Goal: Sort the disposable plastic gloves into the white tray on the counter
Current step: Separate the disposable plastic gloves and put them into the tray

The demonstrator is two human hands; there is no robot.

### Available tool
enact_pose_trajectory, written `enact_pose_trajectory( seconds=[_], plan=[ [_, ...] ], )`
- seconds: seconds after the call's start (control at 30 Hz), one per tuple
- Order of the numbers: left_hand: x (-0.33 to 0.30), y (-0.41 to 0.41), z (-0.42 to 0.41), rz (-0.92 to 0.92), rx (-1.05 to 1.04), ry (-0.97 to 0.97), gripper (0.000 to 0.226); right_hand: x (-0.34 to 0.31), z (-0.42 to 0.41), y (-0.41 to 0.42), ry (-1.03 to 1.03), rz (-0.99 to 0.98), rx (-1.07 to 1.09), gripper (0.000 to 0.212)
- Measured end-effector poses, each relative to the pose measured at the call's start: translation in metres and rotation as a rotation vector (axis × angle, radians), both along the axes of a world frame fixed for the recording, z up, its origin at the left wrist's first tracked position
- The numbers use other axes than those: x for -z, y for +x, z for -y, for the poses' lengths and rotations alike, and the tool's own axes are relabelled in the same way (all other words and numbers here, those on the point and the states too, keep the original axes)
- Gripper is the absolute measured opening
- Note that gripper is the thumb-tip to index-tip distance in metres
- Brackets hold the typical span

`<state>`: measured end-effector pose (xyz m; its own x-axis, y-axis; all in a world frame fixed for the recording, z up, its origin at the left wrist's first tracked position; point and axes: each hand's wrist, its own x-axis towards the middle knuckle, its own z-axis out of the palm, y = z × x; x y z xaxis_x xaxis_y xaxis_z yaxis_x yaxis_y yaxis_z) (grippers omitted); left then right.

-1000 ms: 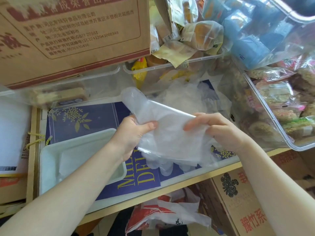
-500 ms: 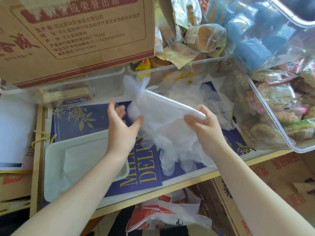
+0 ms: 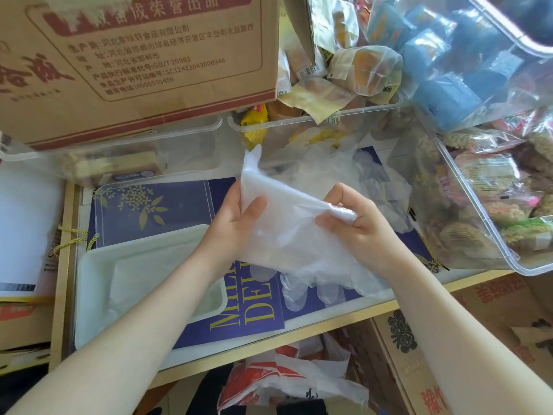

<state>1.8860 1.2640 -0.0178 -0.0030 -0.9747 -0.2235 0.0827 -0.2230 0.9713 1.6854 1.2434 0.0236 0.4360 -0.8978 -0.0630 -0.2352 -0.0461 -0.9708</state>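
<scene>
Left grip (image 3: 236, 223) clasping the near-left edge of a stack of clear plastic gloves (image 3: 287, 235), thumb laid over the top, fingers tucked behind. Right grip (image 3: 356, 226) pinching the stack's right corner, plastic bunched between thumb and curled fingers. Stack held tilted above the worktop (image 3: 299, 330), glove fingers dangling toward the near edge over a navy printed sheet (image 3: 155, 205). More loose gloves (image 3: 329, 169) heaped just behind, against a clear bin of wrapped snacks (image 3: 329, 115). White tray (image 3: 89, 295) resting at lower left on the worktop, just beside the left forearm, apart from the held stack. Cardboard box (image 3: 134, 61) above, another snack bin (image 3: 493, 205) at right.
</scene>
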Motion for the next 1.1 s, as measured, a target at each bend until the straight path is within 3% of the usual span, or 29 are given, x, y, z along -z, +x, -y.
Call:
enact_pose_trajectory(
  seconds=[0.1, 0.23, 0.37, 0.47, 0.57, 0.63, 0.73, 0.87, 1.03, 1.1],
  plan=[
    [-0.003, 0.007, -0.003, -0.085, 0.022, 0.027, 0.027, -0.003, 0.003, -0.003, 0.107, 0.089, -0.067, 0.017],
    [-0.012, 0.021, -0.008, -0.234, 0.101, 0.052, 0.045, -0.005, 0.007, 0.000, 0.262, 0.266, -0.100, 0.022],
    [-0.018, 0.042, -0.025, -0.297, 0.043, 0.130, 0.046, 0.007, 0.003, 0.026, 0.501, 0.420, 0.026, 0.014],
    [-0.016, 0.074, -0.048, -0.216, -0.100, 0.319, 0.033, 0.021, -0.004, 0.062, 0.607, 0.294, 0.112, 0.008],
    [-0.011, 0.112, -0.074, -0.121, -0.173, 0.566, 0.033, 0.032, -0.015, 0.103, 0.625, 0.108, 0.054, 0.016],
    [-0.005, 0.134, -0.086, -0.027, -0.171, 0.665, 0.034, 0.041, -0.023, 0.130, 0.567, -0.027, -0.051, 0.023],
    [0.010, 0.156, -0.093, 0.123, -0.220, 0.734, 0.031, 0.056, -0.030, 0.167, 0.284, -0.370, -0.210, 0.035],
    [0.031, 0.162, -0.084, 0.362, -0.215, 0.751, 0.045, 0.063, -0.032, 0.202, -0.023, -0.693, -0.233, 0.046],
    [0.032, 0.153, -0.071, 0.592, -0.170, 0.757, 0.040, 0.071, -0.040, 0.216, -0.276, -0.863, -0.184, 0.045],
    [0.025, 0.151, -0.076, 0.805, -0.090, 0.686, 0.030, 0.076, -0.043, 0.214, -0.353, -0.911, -0.198, 0.046]
  ],
)
